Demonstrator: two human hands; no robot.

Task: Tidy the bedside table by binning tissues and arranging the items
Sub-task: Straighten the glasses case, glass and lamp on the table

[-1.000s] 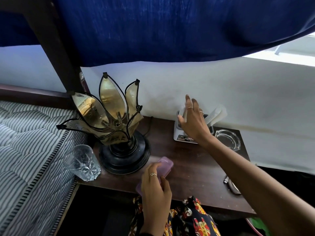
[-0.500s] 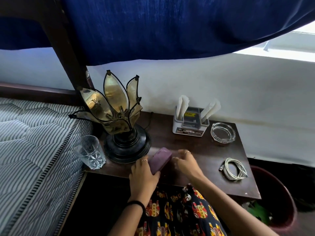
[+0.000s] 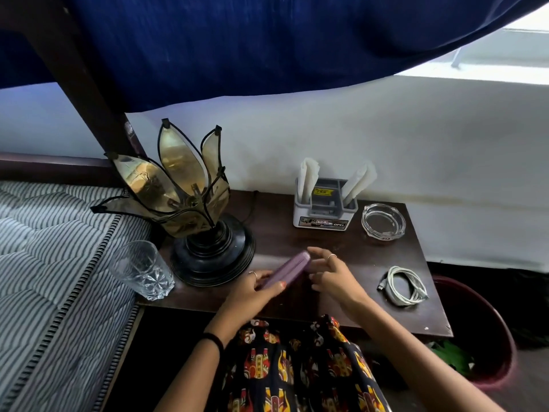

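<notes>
Near the front edge of the dark wooden bedside table (image 3: pixel 341 304), a flat purple case (image 3: pixel 286 270) is tilted up on its long side, with the left hand (image 3: pixel 252 292) gripping its near end and the right hand (image 3: pixel 332 273) touching its far end with loose, spread fingers. Just beside it on the left stand a petal-shaped lamp (image 3: pixel 190 203) and a cut drinking glass (image 3: pixel 142 270). Further back are a white holder with folded tissues (image 3: pixel 325 203) and a glass ashtray (image 3: pixel 383 220); a coiled white cable (image 3: pixel 405 285) lies to the right, and a dark red bin (image 3: pixel 481 337) stands below that side.
</notes>
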